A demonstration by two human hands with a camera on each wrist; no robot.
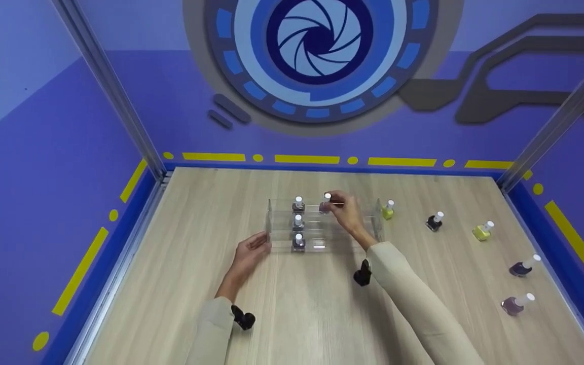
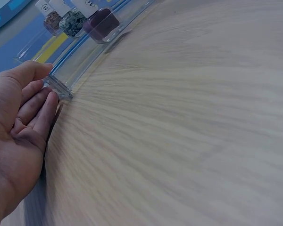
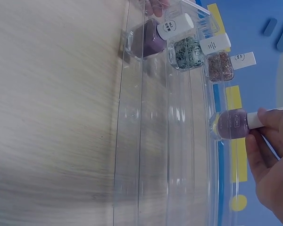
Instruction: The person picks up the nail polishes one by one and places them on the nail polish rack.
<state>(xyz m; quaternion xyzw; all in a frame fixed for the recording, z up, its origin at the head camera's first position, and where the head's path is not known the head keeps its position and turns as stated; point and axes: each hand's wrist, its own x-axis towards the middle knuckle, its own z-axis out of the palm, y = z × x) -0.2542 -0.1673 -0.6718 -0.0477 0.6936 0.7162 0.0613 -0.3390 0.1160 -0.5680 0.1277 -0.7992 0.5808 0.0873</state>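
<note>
A clear acrylic tiered display rack (image 1: 340,243) stands on the wooden table. My right hand (image 1: 347,210) pinches the white cap of a mauve nail polish bottle (image 3: 233,124) at the rack's top back tier. My left hand (image 1: 251,253) holds the rack's left end panel, thumb and fingers at its lower corner (image 2: 63,89). In one column to the left of the held bottle are a dark purple nail polish (image 3: 148,38) on the front tier, a speckled green one (image 3: 186,52) on the middle tier and a brownish glitter one (image 3: 220,66) on the top tier.
Right of the rack stand a yellow-green bottle (image 1: 388,210), a black bottle (image 1: 434,221), another yellow-green bottle (image 1: 482,231), a dark bottle (image 1: 521,267) and a mauve bottle (image 1: 513,305). Blue panel walls (image 1: 170,101) and metal posts (image 1: 119,96) border the table.
</note>
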